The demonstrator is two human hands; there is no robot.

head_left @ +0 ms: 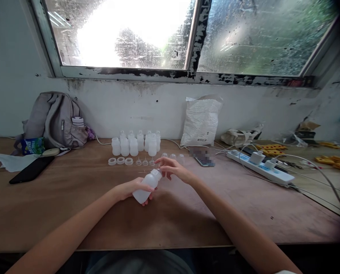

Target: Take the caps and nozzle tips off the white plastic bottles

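A frosted white baby bottle (145,191) is tilted up to the right in my left hand (134,187), whose fingers and thumb wrap its body. At its upper end sits a white screw collar (156,174). My right hand (172,169) is beside that end, fingers bent and apart; whether a fingertip touches the collar is hard to tell. Beyond my hands stand several similar frosted bottles (133,146) in rows. In front of them lie three white collar rings (120,161) and three clear nipples (145,161). Clear domed caps (181,158) sit behind my right hand, partly hidden.
A black phone (31,170) and a grey backpack (54,120) are at the left. A white plastic bag (201,121) leans on the wall, with another phone (203,158) before it. At the right lies a power strip (261,167) with trailing cables, near yellow objects (331,160).
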